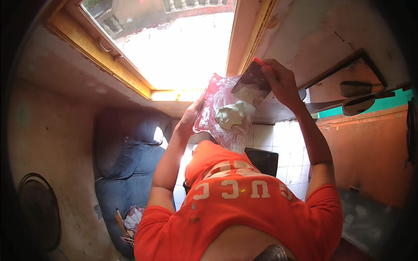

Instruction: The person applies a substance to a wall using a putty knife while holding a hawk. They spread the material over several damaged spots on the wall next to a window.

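My left hand [191,116] grips the left edge of a pinkish, putty-smeared board [207,115] in front of my chest. A mound of pale putty [230,115] lies on the middle of the board. My right hand [282,81] is closed around a wide, dark-bladed putty knife [253,82] with an orange end. The blade is over the board's upper right corner, and pale putty shows along its lower part. Whether the blade touches the board I cannot tell. The fingers of my left hand are partly hidden behind the board.
Ahead is a bright window [183,52] in a wooden frame, set in a patchy wall [305,35]. A dark-framed mirror [344,78] hangs at right, above an orange wooden panel [365,152]. A blue-covered sofa [130,169] and a basket of cloth [134,217] are at left.
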Demonstrator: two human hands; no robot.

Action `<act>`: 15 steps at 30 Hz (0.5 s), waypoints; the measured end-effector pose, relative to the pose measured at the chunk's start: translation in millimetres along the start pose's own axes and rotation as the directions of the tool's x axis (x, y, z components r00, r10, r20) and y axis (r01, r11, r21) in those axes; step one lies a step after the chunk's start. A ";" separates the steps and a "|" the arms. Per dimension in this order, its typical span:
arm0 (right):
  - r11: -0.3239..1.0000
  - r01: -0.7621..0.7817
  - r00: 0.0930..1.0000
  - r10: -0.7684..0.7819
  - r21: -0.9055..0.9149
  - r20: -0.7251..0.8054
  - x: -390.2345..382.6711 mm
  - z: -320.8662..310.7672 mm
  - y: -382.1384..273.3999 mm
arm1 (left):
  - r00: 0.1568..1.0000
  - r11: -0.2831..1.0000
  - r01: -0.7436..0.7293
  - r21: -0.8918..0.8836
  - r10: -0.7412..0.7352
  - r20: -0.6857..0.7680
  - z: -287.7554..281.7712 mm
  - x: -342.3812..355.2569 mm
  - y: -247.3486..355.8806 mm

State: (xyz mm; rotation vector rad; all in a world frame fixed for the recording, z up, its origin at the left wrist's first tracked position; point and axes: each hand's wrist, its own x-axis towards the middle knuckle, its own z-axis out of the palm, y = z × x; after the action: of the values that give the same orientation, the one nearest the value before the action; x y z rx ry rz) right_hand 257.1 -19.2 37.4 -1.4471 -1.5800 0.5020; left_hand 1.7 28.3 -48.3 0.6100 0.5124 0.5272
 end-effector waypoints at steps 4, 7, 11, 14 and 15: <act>0.996 -0.020 0.989 0.008 -0.081 -0.146 -17.4 -0.6 -8.3 | 0.986 0.985 -0.127 -0.120 0.138 0.089 -3.7 2.8 -3.3; 0.993 -0.094 0.968 0.073 -0.075 -0.241 -24.3 3.6 3.5 | 0.968 0.964 -0.228 -0.139 0.240 0.074 4.1 1.7 -13.7; 0.980 -0.179 0.919 0.198 0.088 -0.342 -38.8 22.7 32.3 | 0.949 0.935 -0.314 -0.166 0.314 -0.028 -5.7 0.3 -38.4; 0.987 -0.156 0.924 0.157 0.032 -0.349 -51.9 39.4 35.6 | 0.919 0.922 -0.380 -0.066 0.369 -0.137 -11.1 -2.1 -51.8; 0.988 -0.150 0.933 0.152 0.031 -0.327 -52.0 40.4 34.6 | 0.908 0.916 -0.399 -0.047 0.388 -0.156 -8.1 -2.5 -51.5</act>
State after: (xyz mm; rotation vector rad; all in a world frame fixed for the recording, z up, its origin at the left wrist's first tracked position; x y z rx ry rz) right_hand 238.5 -48.9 -28.2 -1.5654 -1.2080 0.3304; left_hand 10.8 -6.0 -86.6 0.6061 0.5034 0.9779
